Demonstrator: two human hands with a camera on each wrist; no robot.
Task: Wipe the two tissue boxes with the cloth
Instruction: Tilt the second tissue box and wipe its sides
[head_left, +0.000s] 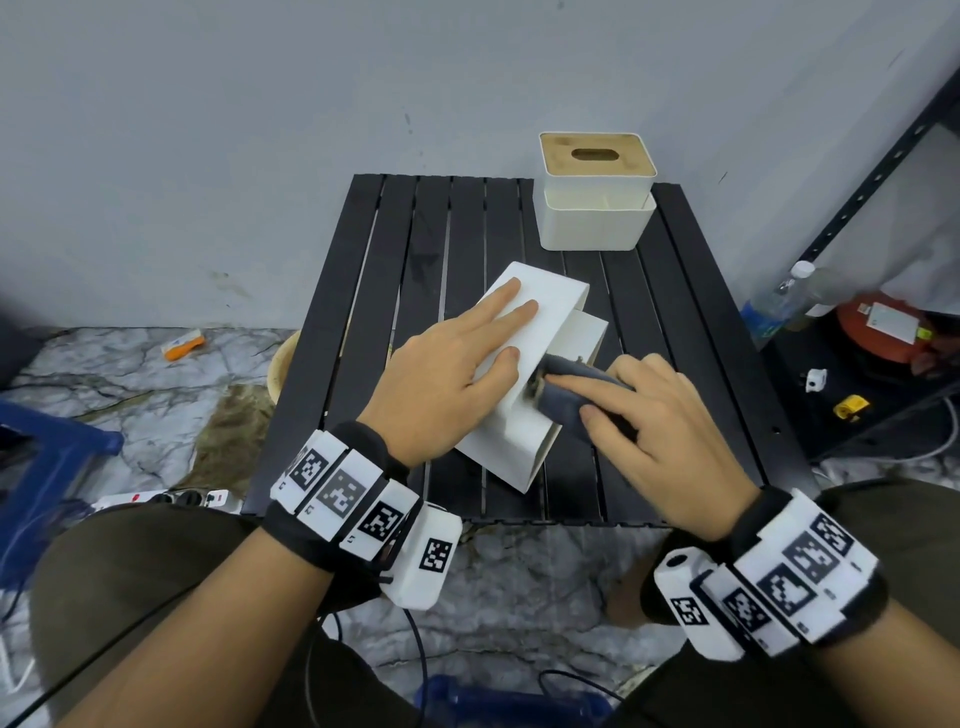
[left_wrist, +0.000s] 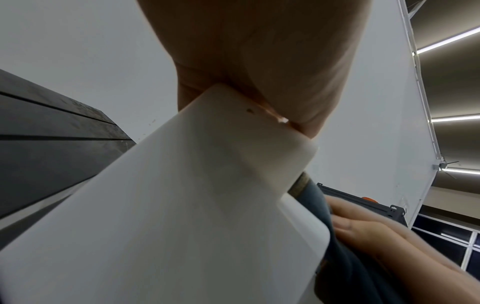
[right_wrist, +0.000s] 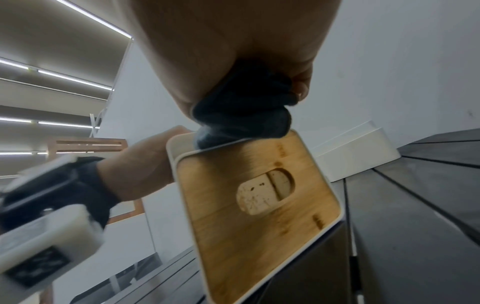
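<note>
Nearest to us are our two wrists, each wrapped in a black band of white blocks printed with square black-and-white marker codes; these patterns are the only printing we can make out, and they spell no words. Taking the black slatted table (head_left: 467, 249) as our landmark, our left hand (head_left: 457, 374) lies over its middle, fingers straight and spread flat on the white side of the near tissue box (head_left: 519, 374), which is tipped onto its side and held steady by that pressure. Just right of it, our right hand (head_left: 654, 415) has fingers and thumb curled round the bunched dark blue cloth (head_left: 566, 395), pressing it against the box's upper edge; the right wrist view shows the cloth at the rim of the box's wooden lid (right_wrist: 259, 205), which carries small dark marks too blurred to read. At the table's far right corner stands the second tissue box (head_left: 597, 192), upright, white with a wooden slotted top, well apart from both hands. We judge the task to be partway through: the first box is under the cloth now, and whether the second is already wiped we cannot tell. On the floor left of the table an orange packet shows no legible text, and right of the table the labels on a bottle and a red item are unreadable.
</note>
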